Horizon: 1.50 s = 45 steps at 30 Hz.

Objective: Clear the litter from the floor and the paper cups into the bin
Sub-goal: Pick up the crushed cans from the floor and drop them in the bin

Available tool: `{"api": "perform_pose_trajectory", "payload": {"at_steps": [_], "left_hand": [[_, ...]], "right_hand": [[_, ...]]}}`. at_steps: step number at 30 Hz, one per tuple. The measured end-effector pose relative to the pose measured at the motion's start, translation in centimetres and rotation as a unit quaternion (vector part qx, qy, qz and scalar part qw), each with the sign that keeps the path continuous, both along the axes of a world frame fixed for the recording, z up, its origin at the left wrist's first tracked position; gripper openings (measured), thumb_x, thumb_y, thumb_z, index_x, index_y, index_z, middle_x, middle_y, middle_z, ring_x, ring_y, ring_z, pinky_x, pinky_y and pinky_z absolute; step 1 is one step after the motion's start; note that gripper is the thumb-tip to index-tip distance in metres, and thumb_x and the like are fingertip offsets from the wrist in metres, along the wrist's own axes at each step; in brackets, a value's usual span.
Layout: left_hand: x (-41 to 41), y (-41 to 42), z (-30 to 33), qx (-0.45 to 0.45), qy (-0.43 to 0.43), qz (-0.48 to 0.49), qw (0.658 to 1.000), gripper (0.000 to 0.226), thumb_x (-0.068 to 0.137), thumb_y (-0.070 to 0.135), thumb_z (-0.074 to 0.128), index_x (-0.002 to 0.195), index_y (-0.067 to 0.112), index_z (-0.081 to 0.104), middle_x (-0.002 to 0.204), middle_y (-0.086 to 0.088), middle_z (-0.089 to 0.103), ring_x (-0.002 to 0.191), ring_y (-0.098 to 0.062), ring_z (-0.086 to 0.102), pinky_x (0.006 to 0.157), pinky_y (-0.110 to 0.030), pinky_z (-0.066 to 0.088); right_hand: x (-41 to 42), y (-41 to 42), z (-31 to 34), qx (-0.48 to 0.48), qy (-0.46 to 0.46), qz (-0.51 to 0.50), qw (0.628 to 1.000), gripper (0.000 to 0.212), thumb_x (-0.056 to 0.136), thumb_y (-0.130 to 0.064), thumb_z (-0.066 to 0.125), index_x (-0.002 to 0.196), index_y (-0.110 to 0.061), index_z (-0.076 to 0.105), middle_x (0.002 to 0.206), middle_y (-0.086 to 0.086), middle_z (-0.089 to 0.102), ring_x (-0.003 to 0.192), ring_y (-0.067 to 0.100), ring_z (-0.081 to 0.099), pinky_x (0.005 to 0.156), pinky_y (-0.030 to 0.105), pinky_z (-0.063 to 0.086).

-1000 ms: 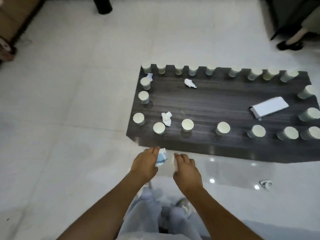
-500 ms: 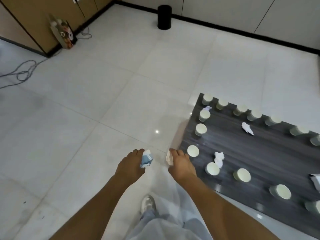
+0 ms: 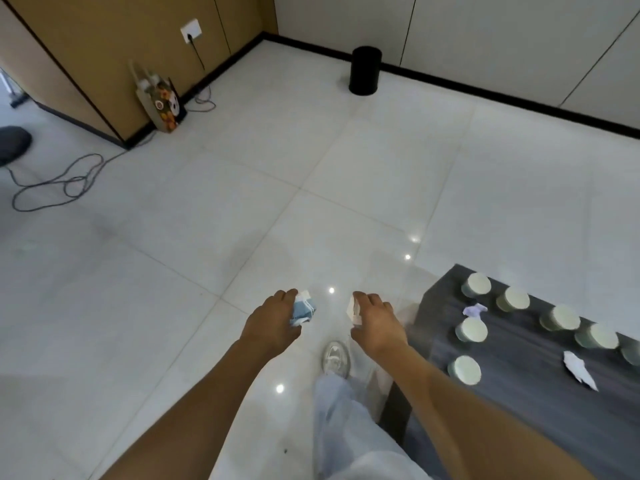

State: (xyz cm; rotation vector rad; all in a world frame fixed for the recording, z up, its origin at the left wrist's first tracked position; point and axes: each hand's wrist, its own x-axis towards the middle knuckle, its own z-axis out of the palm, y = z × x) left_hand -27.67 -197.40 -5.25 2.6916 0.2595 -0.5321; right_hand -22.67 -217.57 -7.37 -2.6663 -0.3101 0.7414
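Left hand (image 3: 273, 323) grips blue-white crumpled litter (image 3: 304, 309); right hand (image 3: 375, 318) grips white scrap (image 3: 353, 310); both well short of black bin (image 3: 365, 70).

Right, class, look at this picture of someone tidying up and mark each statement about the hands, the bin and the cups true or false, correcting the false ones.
1. The left hand holds a crumpled blue and white paper. True.
2. The right hand is empty. False: it holds a small white scrap.
3. The black bin stands by the far wall. True.
4. The paper cups lie on the floor. False: they stand on the dark table.
5. A crumpled paper lies on the table among the cups. True.
6. The bin lies tipped over. False: it stands upright.
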Motion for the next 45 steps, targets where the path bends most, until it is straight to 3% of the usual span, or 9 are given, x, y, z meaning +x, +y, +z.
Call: {"api": "perform_pose_trajectory", "payload": {"at_steps": [9,26,34,45], "left_hand": [[20.2,6.5,1.6,-0.002,-0.012,0.029,1.0,0.058,0.086,0.029,0.058,0.139,0.02,0.034,0.126,-0.001,0.049,0.109,-0.021,0.053,0.086,-0.033,0.048],[61.7,19.4,1.5,-0.008,-0.028,-0.042,0.999,0.06,0.086,0.029,0.061,0.139,0.019,0.036,0.125,-0.004,0.05,0.111,-0.022,0.051,0.087,-0.035,0.048],[79.3,21.1,1.1,-0.015,-0.018,-0.067,0.998,0.059,0.085,0.029,0.062,0.138,0.02,0.037,0.124,-0.003,0.05,0.11,-0.022,0.052,0.087,-0.036,0.05],[108.2,19.4,1.4,-0.018,-0.023,-0.063,0.998,0.058,0.085,0.027,0.062,0.137,0.02,0.038,0.123,-0.004,0.051,0.107,-0.022,0.053,0.086,-0.035,0.051]], "right_hand": [[20.4,7.4,1.6,0.039,-0.015,0.014,0.999,0.06,0.083,-0.014,0.058,0.138,-0.023,0.035,0.131,0.0,0.043,0.114,0.024,0.041,0.08,0.032,0.046],[60.0,18.4,3.4,0.048,-0.05,-0.077,0.995,0.063,0.084,-0.013,0.059,0.141,-0.023,0.035,0.134,0.002,0.042,0.116,0.026,0.042,0.083,0.037,0.05],[75.3,19.2,2.2,0.024,-0.017,-0.1,0.995,0.063,0.084,-0.015,0.06,0.141,-0.022,0.035,0.131,0.003,0.044,0.114,0.027,0.044,0.084,0.037,0.051],[105.2,17.2,2.6,0.014,-0.027,-0.111,0.993,0.067,0.085,-0.017,0.062,0.144,-0.022,0.032,0.135,0.004,0.042,0.118,0.028,0.042,0.083,0.037,0.05]]}}
